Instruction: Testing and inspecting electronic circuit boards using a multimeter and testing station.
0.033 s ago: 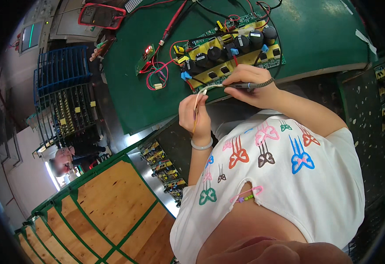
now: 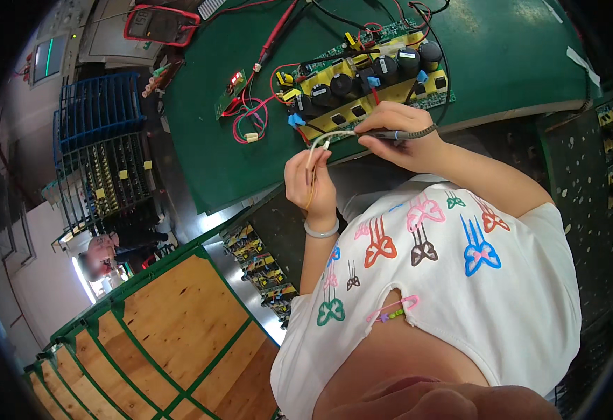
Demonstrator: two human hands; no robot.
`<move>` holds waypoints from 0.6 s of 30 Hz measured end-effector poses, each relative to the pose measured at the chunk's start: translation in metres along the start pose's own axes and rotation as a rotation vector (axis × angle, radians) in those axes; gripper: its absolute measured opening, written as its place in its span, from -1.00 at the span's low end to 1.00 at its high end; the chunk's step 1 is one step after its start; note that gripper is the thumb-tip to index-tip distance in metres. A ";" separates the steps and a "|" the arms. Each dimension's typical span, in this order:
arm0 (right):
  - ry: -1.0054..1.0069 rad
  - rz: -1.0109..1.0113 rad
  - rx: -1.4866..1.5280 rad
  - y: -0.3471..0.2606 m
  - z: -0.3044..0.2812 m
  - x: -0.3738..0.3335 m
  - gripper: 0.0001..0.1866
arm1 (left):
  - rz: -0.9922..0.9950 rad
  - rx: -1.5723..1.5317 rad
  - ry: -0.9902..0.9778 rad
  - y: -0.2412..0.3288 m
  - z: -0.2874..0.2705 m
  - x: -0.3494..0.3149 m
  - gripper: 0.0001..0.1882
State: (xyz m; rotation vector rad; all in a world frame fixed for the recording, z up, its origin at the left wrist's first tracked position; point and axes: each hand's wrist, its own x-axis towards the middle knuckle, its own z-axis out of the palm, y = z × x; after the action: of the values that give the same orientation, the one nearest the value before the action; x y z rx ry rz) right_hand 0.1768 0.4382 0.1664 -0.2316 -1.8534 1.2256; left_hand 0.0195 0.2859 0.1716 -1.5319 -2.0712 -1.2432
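On the bench's near side, my right hand [image 2: 406, 134] is closed around a dark pen-shaped probe [image 2: 390, 136] with a ribbed cord at its back end. Left of it, my left hand [image 2: 310, 180] pinches a bundle of thin wires [image 2: 311, 189] with a small white connector [image 2: 327, 145] at the fingertips. A pale curved lead [image 2: 327, 134] arches from the left fingers to the right fingertips. Just beyond both hands lies a green circuit board [image 2: 362, 80] with black capacitors, yellow parts and blue clips. Contact between the probe's tip and anything is too small to tell.
A red multimeter [image 2: 161, 26] lies at the far left of the green bench [image 2: 229, 168]. Nearer are a small display board [image 2: 232, 91], pink wires [image 2: 254, 119] and a red test lead [image 2: 276, 35]. Racks of boards [image 2: 110, 164] stand left; another person [image 2: 103, 252] is beyond.
The pale lead between my hands has shifted slightly and arches a little higher. My right fingers have moved slightly; both grips stay the same.
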 end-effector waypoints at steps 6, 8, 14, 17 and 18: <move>-0.021 0.020 -0.050 0.003 0.004 -0.005 -0.80 | 0.047 0.031 -0.046 -0.001 0.004 0.001 -0.86; -0.033 0.036 -0.064 0.003 0.005 -0.006 -0.81 | 0.061 0.040 -0.026 -0.001 0.005 0.001 -0.86; -0.018 0.031 -0.080 0.004 0.007 -0.005 -0.81 | 0.121 0.096 -0.065 -0.001 0.003 0.005 -0.83; -0.016 0.020 -0.076 0.006 0.008 -0.006 -0.81 | 0.116 0.119 -0.087 0.000 0.002 0.009 -0.83; -0.020 0.019 -0.073 0.006 0.008 -0.007 -0.82 | 0.109 0.128 -0.096 0.001 0.001 0.010 -0.83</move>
State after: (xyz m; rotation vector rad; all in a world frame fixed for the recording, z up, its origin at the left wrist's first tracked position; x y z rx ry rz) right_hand 0.1733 0.4326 0.1565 -0.2784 -1.9195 1.1789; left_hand 0.0165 0.2933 0.1781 -1.6501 -2.0519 -0.9967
